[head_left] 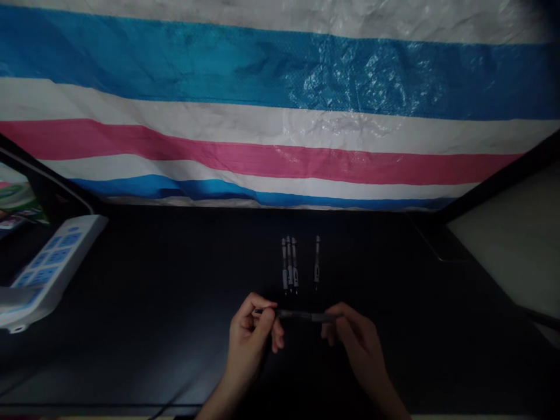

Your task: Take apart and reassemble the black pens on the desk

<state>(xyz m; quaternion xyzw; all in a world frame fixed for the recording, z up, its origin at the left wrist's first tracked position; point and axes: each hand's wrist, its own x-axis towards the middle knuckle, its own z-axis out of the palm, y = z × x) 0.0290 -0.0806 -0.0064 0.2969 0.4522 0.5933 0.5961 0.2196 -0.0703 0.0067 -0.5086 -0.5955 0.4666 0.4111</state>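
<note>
Nearest the camera, two bare forearms come up over the near edge of the dark table (175,303), a little right of its middle. The left hand (251,332) is curled narrow, thumb and fingertips pinched on the left end of a dark pen (301,315). The right hand (354,338) closes its fingertips on the pen's right end. The pen lies level between them, running left to right; whether it clears the table or rests on it cannot be told in the dim light.

Just beyond the hands, towards the far edge, three pens (289,263) lie side by side, touching or almost so, pointing away from the person. A single pen (317,262) lies parallel, near them on their right but apart.

At the table's left edge sits a white power strip (48,268) with blue socket panels, angled towards the far left corner; any marking on it is too small to read. Behind it, at the far left, shows a corner of a colourful packet (15,201) with green print, too blurred to read.

Along the far edge hangs a crinkled plastic sheet (280,116) striped blue, white and pink. Off the right edge lies a pale surface (507,245)
</note>
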